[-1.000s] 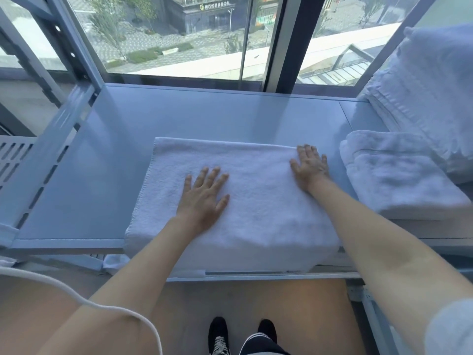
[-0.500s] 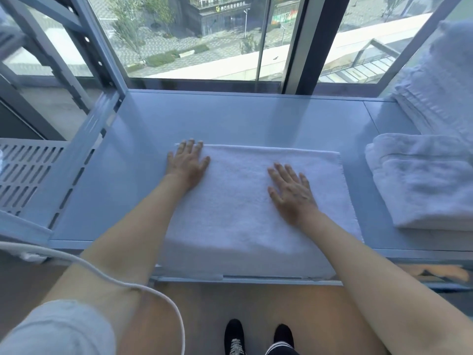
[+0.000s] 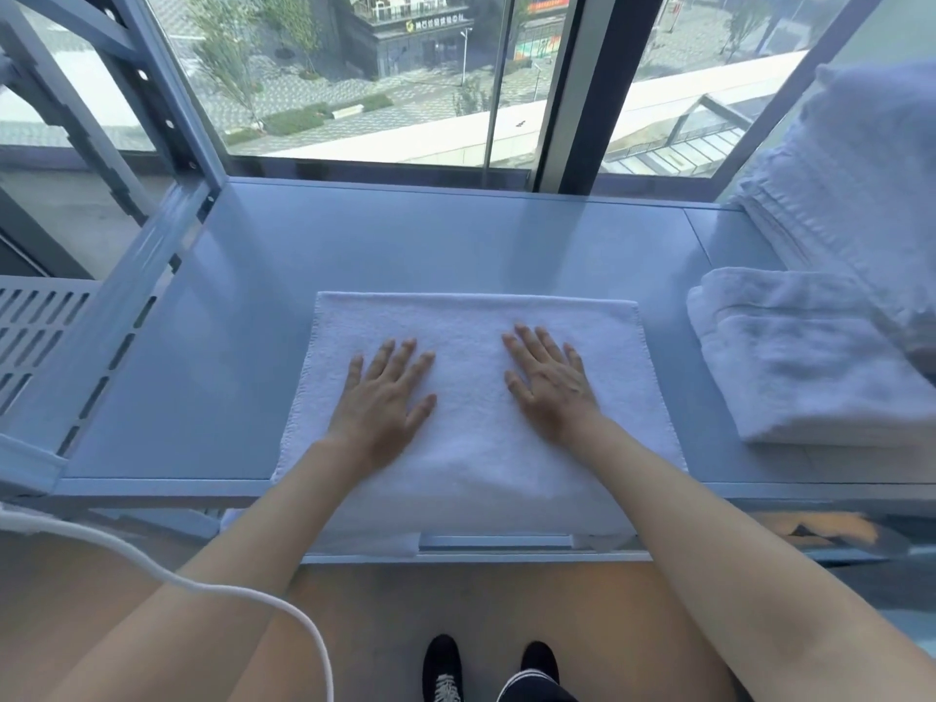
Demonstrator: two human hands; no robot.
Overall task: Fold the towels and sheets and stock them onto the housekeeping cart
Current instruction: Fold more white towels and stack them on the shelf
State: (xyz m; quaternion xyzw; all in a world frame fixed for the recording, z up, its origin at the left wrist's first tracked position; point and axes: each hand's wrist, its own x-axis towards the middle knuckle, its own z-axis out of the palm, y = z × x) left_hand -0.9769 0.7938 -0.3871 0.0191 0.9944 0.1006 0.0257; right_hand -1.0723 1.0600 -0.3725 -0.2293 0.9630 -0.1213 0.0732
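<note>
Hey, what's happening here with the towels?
A person is pressing both palms flat on a white towel spread on a grey cart shelf, left hand and right hand side by side, fingers spread. Its near edge hangs over the shelf front. A folded towel sits to the right.

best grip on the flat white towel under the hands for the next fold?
Probably the two near corners of the white towel, coming from the person's side. Its near edge overhangs the shelf front, so fingers can slip beneath there, whereas the far edge lies flat on the surface. Left hand and right hand rest palms-down mid-towel, so each only has to slide back and outward.
</note>
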